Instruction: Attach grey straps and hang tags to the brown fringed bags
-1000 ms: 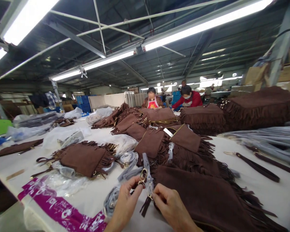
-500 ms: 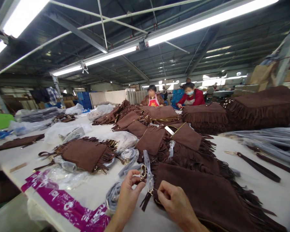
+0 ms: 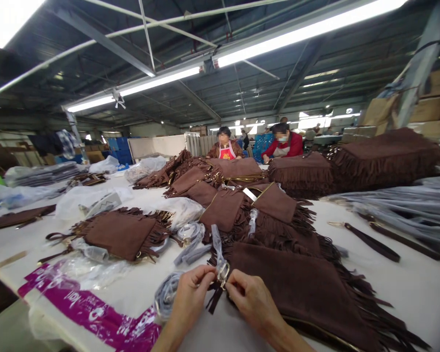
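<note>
A brown fringed bag (image 3: pixel 289 281) lies flat in front of me, its gold zip along the near edge. At its left corner my left hand (image 3: pixel 193 289) pinches a gold metal clasp (image 3: pixel 223 272) beside a plastic-wrapped strap end (image 3: pixel 216 240). My right hand (image 3: pixel 254 297) has thumb and forefinger closed at the same corner, on the small gold ring (image 3: pixel 223 283) there. Clasp and ring are close together; whether they are linked I cannot tell. A dark tassel (image 3: pixel 214 299) hangs just below. Left of my left hand lies a coiled, plastic-wrapped strap (image 3: pixel 166 295).
Another fringed bag (image 3: pixel 121 234) lies on the left, above purple printed tape (image 3: pixel 95 308). Brown bags (image 3: pixel 300 171) are piled across the far side. A dark wrist strap (image 3: pixel 372 240) and wrapped straps (image 3: pixel 399 208) lie right. Two people (image 3: pixel 225 145) work opposite.
My left hand has brought the clasp down and right to the bag's corner, against my right hand's fingertips. The view has shifted slightly, so the table's contents appear farther left.
</note>
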### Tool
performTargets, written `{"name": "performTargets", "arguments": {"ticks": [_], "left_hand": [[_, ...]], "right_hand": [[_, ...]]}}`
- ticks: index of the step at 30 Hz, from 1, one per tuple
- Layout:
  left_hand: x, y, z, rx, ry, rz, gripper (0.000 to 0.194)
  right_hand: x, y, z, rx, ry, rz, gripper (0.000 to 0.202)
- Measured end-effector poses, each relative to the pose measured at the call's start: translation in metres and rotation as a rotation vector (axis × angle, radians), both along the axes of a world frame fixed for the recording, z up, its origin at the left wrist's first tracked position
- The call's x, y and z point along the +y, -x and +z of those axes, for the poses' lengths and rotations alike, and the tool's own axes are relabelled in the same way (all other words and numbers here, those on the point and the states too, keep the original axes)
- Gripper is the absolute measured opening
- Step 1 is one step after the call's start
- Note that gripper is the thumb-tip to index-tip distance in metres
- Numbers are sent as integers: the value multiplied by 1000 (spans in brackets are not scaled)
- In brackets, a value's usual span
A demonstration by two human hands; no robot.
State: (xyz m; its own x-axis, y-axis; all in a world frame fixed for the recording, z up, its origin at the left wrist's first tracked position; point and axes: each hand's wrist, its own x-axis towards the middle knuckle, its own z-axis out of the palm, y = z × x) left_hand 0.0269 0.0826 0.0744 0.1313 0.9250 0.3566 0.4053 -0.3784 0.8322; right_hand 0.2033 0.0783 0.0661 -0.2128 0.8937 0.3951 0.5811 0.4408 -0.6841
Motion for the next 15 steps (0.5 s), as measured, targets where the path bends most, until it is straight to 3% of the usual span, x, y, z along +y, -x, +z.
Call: {"name": "performTargets", "arguments": {"ticks": [3,5,8,12,15], "left_hand": [[-3,-5,10,141,-202,59,21],[-8,-12,28,223,-404,65,19],[-20,-27,73,309,-662,8,21],[-42,-53,141,362,-835,-132,19],[-59,-76,174,358,-914,-273,18]], "right_hand": [[-2,-3,8,107,-150,29,15],[-5,-5,21,213,-241,80,12],[-15,-11,51,348,-274,193,12],[-38,-31,101,415,-292,289,11],[-62,-59,133,340,-329,283,15]]}}
